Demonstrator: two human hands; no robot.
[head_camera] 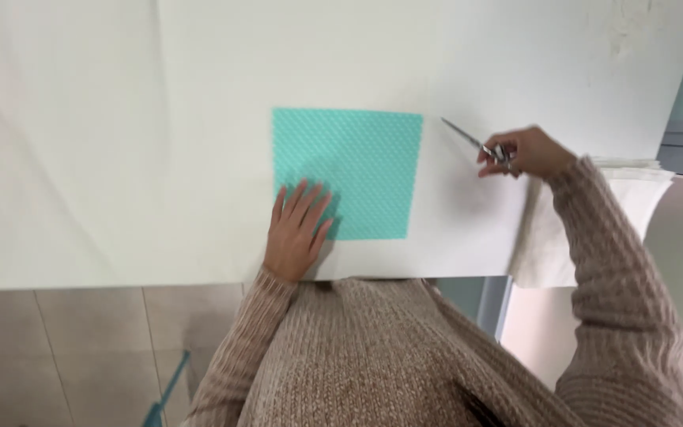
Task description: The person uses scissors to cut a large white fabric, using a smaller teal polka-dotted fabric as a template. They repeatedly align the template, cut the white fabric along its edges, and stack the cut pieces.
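A teal square sheet with a fine dotted pattern lies flat on a white table surface. My left hand rests flat on the sheet's near left corner, fingers spread. To the right of the sheet, my right hand holds a pair of metal scissors, blades closed and pointing up-left toward the sheet's top right corner. The scissor tips are a short way off the sheet's edge. Both arms wear a beige knitted sweater.
A stack of white sheets lies at the table's right end, under my right forearm. The table's near edge runs just below my left hand. A tiled floor and a teal object show below it.
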